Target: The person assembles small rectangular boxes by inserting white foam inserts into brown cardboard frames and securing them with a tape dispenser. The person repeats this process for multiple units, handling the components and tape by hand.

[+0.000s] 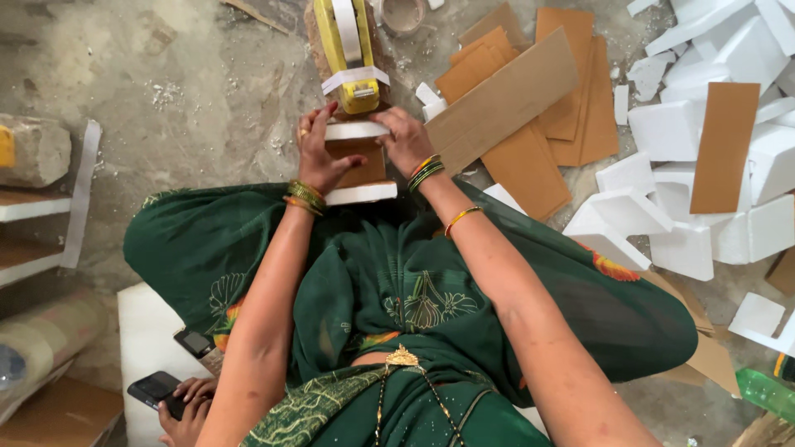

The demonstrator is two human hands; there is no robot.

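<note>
On the floor in front of my knees stands a small bundle: a brown cardboard piece between white foam blocks. My left hand presses on its left side with the fingers curled over the top foam piece. Over the upper right corner of the bundle, my right hand has its fingers closed. Just beyond it a yellow tape dispenser with white tape rests on a brown block, its front end touching the top foam piece.
Brown cardboard sheets lie spread to the right. White foam corner pieces are piled at far right. Wrapped bundles and a tape roll sit at left. Another person's hand holds a phone at lower left.
</note>
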